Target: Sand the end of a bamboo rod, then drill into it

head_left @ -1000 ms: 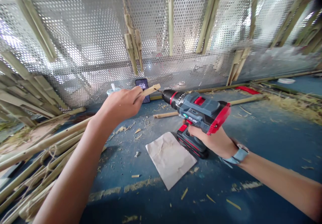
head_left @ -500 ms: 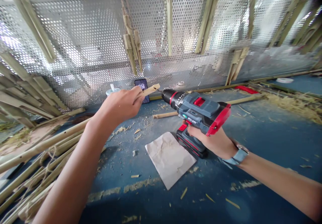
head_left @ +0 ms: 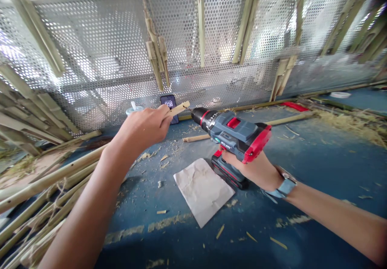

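My left hand (head_left: 146, 128) is closed around a short bamboo piece (head_left: 179, 108), whose free end points right toward the drill. A blue, black and red cordless drill (head_left: 232, 130) is in my right hand (head_left: 252, 168), fingers wrapped round its handle. The drill's thin bit meets or nearly meets the bamboo's end, near a dark notch; exact contact is too small to tell. Behind my left hand a phone (head_left: 168, 101) leans upright, partly hidden. Below the drill lies a creased sheet of paper (head_left: 203, 192) on the blue table (head_left: 145, 245).
Long bamboo poles (head_left: 51, 176) lie at the left. Another bamboo stick (head_left: 196, 138) lies behind the drill. A perforated metal panel (head_left: 115, 39) with hanging bamboo stands at the back. A lidded cup (head_left: 134, 108), a red item (head_left: 294, 106) and shavings (head_left: 347, 126) are further back.
The drill has shifted slightly left and tilted a little, closer to the bamboo's end. My left hand still holds the bamboo piece; the whole view has moved slightly.
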`<act>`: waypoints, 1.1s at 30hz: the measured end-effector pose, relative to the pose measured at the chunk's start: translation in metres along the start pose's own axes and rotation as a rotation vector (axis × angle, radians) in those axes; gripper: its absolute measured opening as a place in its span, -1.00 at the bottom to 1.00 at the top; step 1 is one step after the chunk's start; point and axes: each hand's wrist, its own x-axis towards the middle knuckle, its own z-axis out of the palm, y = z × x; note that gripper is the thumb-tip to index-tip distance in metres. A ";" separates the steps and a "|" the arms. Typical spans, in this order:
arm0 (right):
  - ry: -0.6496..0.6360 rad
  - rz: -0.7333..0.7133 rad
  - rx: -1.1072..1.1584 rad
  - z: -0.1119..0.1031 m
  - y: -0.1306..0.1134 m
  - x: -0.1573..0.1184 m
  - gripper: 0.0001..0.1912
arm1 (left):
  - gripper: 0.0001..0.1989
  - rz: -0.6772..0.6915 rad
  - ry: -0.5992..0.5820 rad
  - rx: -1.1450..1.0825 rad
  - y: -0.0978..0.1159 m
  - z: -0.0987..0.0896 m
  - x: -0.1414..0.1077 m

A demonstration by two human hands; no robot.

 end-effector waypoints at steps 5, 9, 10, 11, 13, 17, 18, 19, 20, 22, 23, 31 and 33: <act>0.014 -0.072 -0.007 0.001 0.000 0.000 -0.85 | -0.73 -0.002 -0.009 0.006 0.002 -0.003 -0.001; 0.019 -0.101 -0.053 0.001 0.000 0.000 -0.82 | -0.73 -0.014 -0.019 0.008 0.003 -0.004 -0.001; 0.013 -0.105 -0.060 0.001 0.000 0.000 -0.82 | -0.73 -0.014 -0.019 0.006 0.003 -0.004 -0.001; 0.005 -0.103 -0.059 0.002 0.000 0.001 -0.82 | -0.72 -0.012 -0.018 0.001 0.002 -0.003 0.000; -0.005 -0.078 -0.042 0.002 0.001 0.002 -0.86 | -0.71 -0.009 -0.021 -0.010 0.001 -0.001 0.001; -0.034 0.000 -0.028 0.004 0.004 0.002 -0.94 | -0.69 -0.026 -0.053 -0.054 -0.001 0.000 0.004; -0.033 0.003 -0.039 0.004 0.005 0.001 -0.93 | -0.69 -0.026 -0.054 -0.063 -0.002 0.000 0.004; -0.024 0.000 -0.055 0.005 0.006 0.000 -0.91 | -0.68 -0.024 -0.051 -0.068 -0.002 -0.001 0.004; -0.010 -0.004 -0.076 0.005 0.006 0.000 -0.88 | -0.67 -0.021 -0.047 -0.068 -0.003 -0.001 0.004; 0.007 -0.011 -0.121 0.006 0.007 -0.001 -0.85 | -0.65 -0.022 -0.043 -0.057 -0.003 -0.003 0.004; 0.009 -0.012 -0.142 0.006 0.007 -0.002 -0.84 | -0.64 -0.025 -0.046 -0.050 -0.003 -0.004 0.003; -0.051 -0.032 -0.163 0.005 0.006 -0.002 -0.89 | -0.69 -0.020 -0.048 -0.019 -0.001 -0.006 0.000; -0.048 -0.027 -0.128 0.005 0.006 -0.002 -0.85 | -0.69 -0.026 -0.047 -0.002 -0.001 -0.005 -0.001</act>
